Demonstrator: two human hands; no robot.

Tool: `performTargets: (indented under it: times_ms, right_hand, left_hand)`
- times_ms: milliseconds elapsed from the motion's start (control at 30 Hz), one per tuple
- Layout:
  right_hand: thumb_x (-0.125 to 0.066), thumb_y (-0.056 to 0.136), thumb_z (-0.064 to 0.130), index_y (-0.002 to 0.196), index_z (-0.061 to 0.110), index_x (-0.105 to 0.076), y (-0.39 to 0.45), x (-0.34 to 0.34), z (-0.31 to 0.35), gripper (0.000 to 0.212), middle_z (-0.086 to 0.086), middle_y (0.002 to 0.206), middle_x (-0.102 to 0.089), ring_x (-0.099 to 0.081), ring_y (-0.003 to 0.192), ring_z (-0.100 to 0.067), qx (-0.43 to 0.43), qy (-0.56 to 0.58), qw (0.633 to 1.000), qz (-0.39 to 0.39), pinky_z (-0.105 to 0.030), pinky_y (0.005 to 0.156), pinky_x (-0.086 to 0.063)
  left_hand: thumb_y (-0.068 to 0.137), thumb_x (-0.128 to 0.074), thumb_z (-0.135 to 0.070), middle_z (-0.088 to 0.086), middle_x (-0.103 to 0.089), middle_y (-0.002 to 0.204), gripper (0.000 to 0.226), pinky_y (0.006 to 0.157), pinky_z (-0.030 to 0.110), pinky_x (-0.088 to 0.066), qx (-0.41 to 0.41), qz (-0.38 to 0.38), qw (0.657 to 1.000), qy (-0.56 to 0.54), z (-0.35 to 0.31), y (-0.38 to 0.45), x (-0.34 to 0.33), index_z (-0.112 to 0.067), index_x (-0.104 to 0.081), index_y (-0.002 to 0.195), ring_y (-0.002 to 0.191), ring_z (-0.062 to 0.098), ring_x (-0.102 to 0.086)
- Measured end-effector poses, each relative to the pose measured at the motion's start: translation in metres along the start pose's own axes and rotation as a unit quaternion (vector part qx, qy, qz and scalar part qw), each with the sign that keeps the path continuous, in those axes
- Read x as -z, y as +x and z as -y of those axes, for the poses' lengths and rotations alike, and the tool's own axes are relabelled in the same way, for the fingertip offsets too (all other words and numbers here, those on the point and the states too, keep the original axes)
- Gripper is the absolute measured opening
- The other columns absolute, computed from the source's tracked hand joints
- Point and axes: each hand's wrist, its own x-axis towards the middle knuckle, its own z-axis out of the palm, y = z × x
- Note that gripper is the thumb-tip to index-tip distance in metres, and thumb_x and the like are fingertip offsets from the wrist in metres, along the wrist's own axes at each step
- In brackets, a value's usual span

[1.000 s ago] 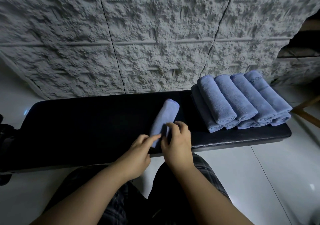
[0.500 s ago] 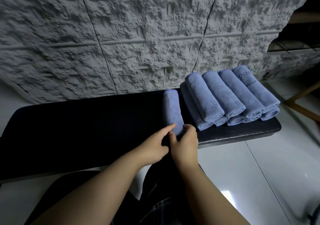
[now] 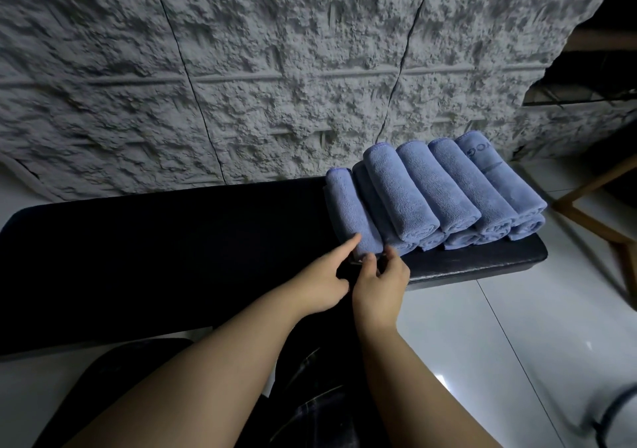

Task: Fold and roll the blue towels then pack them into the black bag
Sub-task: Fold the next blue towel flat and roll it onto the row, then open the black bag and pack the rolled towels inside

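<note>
Blue terry, rolled tight: the newest rolled towel (image 3: 350, 211) now lies on the black padded table (image 3: 155, 241), straightened and pushed up against the left flank of the stack of rolled towels (image 3: 451, 189). A second ago it lay tilted and apart from that stack; since then it has been swung parallel to the others and slid against them. The left hand (image 3: 322, 284) reaches in with its forefinger stretched out and its fingers (image 3: 353, 241) touching the near end of the roll. The right hand (image 3: 381, 284) sits just below the same end with relaxed fingers, and grasps nothing that I can make out. I judge this roll is finished and parked. No black bag is in view, so packing looks not yet begun.
</note>
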Motion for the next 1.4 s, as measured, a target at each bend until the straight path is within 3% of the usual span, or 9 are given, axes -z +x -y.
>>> performTargets:
  times_ms: [100,300,433,600,733,900,1033,1167,1400]
  right_hand:
    - [-0.053,0.093,0.013,0.136,0.005,-0.043,-0.008,0.000,0.003,0.045,-0.015,0.136,-0.038,-0.035,0.129,-0.023,0.025,-0.012,1.000,-0.010,-0.018,0.102,-0.022]
    - [-0.056,0.090,0.008,0.131,0.002,-0.046,-0.027,-0.005,0.014,0.042,-0.015,0.134,-0.043,-0.034,0.128,-0.024,0.205,-0.077,0.975,0.032,0.003,0.097,-0.008]
    - [-0.040,0.092,0.033,0.142,0.009,-0.036,-0.045,-0.016,0.023,0.056,-0.005,0.147,-0.035,-0.024,0.136,-0.007,0.303,-0.105,0.938,0.131,-0.010,0.110,-0.010]
    - [-0.030,0.095,0.041,0.145,0.026,-0.014,-0.077,-0.042,0.039,0.055,0.016,0.150,-0.018,-0.012,0.143,-0.003,0.411,-0.145,0.854,0.286,-0.020,0.114,-0.013]
    - [-0.029,0.098,0.045,0.145,0.033,-0.006,-0.114,-0.068,0.067,0.053,0.021,0.149,-0.012,-0.007,0.142,0.002,0.416,-0.162,0.812,0.377,-0.021,0.115,-0.013]
    - [-0.034,0.100,0.038,0.144,0.041,-0.005,-0.157,-0.099,0.105,0.052,0.016,0.153,-0.020,-0.013,0.142,0.002,0.382,-0.178,0.755,0.503,-0.022,0.116,-0.017]
    - [-0.032,0.099,0.043,0.149,0.035,-0.015,-0.186,-0.127,0.122,0.053,0.011,0.154,-0.025,-0.020,0.140,0.000,0.288,-0.145,0.768,0.553,-0.014,0.109,-0.016]
    - [-0.031,0.099,0.046,0.149,0.034,-0.020,-0.212,-0.153,0.133,0.053,0.010,0.153,-0.028,-0.024,0.139,-0.003,0.213,-0.124,0.771,0.588,-0.014,0.104,-0.017]
    - [-0.033,0.100,0.043,0.145,0.027,-0.031,-0.244,-0.185,0.152,0.047,0.006,0.146,-0.041,-0.038,0.131,-0.007,0.248,-0.161,0.747,0.595,-0.014,0.093,-0.025]
  left_hand:
    - [0.084,-0.041,0.008,-0.001,-0.037,0.147,0.079,0.106,0.017,-0.028,-0.008,-0.003,1.000,0.011,0.002,-0.010,0.002,-0.033,-0.018,0.147,0.132,0.008,-0.036]
    - [0.091,-0.046,-0.012,-0.014,-0.052,0.132,0.059,0.104,0.031,-0.041,-0.035,-0.076,0.995,0.052,0.014,-0.058,0.018,-0.048,-0.034,0.136,0.121,0.002,-0.048]
    - [0.095,-0.043,-0.015,-0.010,-0.054,0.126,0.045,0.098,0.018,-0.036,-0.090,-0.174,0.961,0.198,0.013,-0.104,0.044,-0.034,-0.042,0.136,0.119,0.004,-0.047]
    - [0.095,-0.044,-0.017,-0.011,-0.055,0.124,0.037,0.103,0.027,-0.035,-0.138,-0.260,0.906,0.303,0.042,-0.150,0.089,-0.025,-0.050,0.131,0.118,0.006,-0.045]
    - [0.089,-0.039,-0.023,-0.006,-0.058,0.118,0.038,0.095,0.026,-0.041,-0.125,-0.382,0.871,0.284,0.074,-0.182,0.125,-0.022,-0.054,0.124,0.110,0.007,-0.048]
    - [0.087,-0.042,-0.023,-0.001,-0.050,0.127,0.040,0.100,0.027,-0.037,-0.068,-0.483,0.823,0.292,0.100,-0.226,0.165,-0.018,-0.049,0.125,0.116,0.013,-0.045]
    - [0.086,-0.055,-0.005,0.005,-0.036,0.141,0.044,0.103,0.042,-0.036,0.055,-0.512,0.803,0.301,0.127,-0.254,0.197,-0.015,-0.048,0.128,0.130,0.024,-0.032]
    - [0.083,-0.059,-0.007,0.009,-0.018,0.151,0.054,0.109,0.047,-0.028,0.151,-0.493,0.778,0.360,0.149,-0.274,0.228,-0.016,-0.042,0.133,0.140,0.028,-0.015]
    - [0.073,-0.069,-0.007,0.020,-0.019,0.152,0.060,0.108,0.054,-0.023,0.170,-0.633,0.653,0.379,0.154,-0.310,0.315,-0.008,-0.043,0.127,0.141,0.037,-0.012]
